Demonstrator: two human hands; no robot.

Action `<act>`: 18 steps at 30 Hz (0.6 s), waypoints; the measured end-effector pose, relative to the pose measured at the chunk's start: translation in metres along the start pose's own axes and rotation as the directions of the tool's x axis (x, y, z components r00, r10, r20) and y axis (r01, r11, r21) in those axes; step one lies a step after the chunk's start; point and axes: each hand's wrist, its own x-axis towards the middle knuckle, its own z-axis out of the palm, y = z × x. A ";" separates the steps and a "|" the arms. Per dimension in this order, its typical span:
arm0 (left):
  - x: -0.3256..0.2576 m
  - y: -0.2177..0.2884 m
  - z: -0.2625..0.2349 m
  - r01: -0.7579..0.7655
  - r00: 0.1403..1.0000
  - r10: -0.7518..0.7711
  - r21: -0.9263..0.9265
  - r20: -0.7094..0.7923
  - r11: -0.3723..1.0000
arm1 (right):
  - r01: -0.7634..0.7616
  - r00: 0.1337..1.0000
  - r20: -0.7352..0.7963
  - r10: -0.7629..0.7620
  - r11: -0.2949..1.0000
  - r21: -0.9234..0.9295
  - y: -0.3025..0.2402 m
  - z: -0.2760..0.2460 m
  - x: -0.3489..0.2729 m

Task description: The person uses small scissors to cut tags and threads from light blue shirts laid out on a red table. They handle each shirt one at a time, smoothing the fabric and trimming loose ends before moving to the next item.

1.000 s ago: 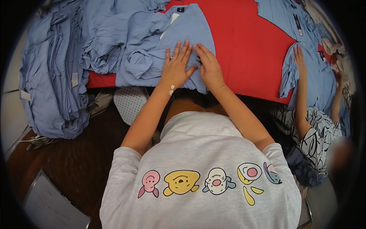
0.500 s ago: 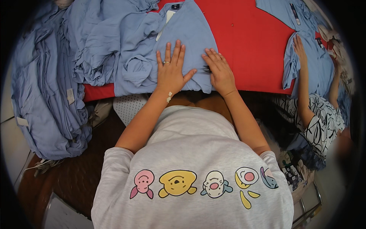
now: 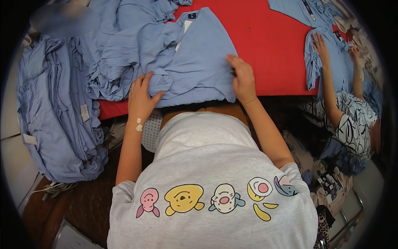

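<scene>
The crumpled light-blue fabric garment [image 3: 203, 58] lies on the red-topped bench [image 3: 275, 52], right in front of the person. The left hand [image 3: 143, 96] rests at its bunched folds, thumb and fingers parted; the right hand [image 3: 243, 79] curls by its right edge, and I can't tell whether it grips anything.

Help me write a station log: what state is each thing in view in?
Left hand: open, at the near garment
Right hand: at that garment's edge, grip unclear
Near garment: laid out, creased, partly bunched
Left garments: piled, creased
Red table: partly covered
Far-right garment: laid out under a co-worker's hand
Printed shirt: worn
</scene>
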 end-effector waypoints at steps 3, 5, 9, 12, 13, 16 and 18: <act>-0.002 -0.005 0.014 0.008 0.999 -0.007 0.030 -0.034 1.000 | 0.080 0.971 0.226 -0.076 0.997 -0.007 -0.025 0.021 -0.017; 0.001 -0.010 0.019 0.019 0.998 -0.017 0.035 -0.061 0.999 | 0.074 0.957 0.280 -0.078 0.997 0.024 -0.033 0.011 -0.028; 0.002 -0.013 0.024 0.031 0.995 -0.032 -0.018 -0.096 0.999 | -0.069 0.959 0.276 0.070 0.998 -0.012 -0.025 -0.024 -0.051; 0.003 -0.015 0.018 0.039 0.993 -0.045 -0.062 -0.110 0.997 | -0.363 0.925 0.147 0.351 0.930 0.060 -0.018 -0.047 -0.056; 0.004 -0.015 0.015 0.044 0.993 -0.053 -0.081 -0.106 0.996 | -0.351 0.934 0.104 0.343 0.933 0.077 -0.019 -0.048 -0.054; 0.006 0.009 -0.011 -0.017 0.984 0.009 -0.041 -0.180 0.999 | -0.306 0.952 0.064 0.300 0.939 0.155 -0.030 -0.045 -0.040; 0.008 0.035 -0.030 0.144 0.983 -0.182 -0.474 -0.034 0.869 | -0.588 0.807 0.301 0.508 0.737 0.334 -0.063 -0.030 -0.021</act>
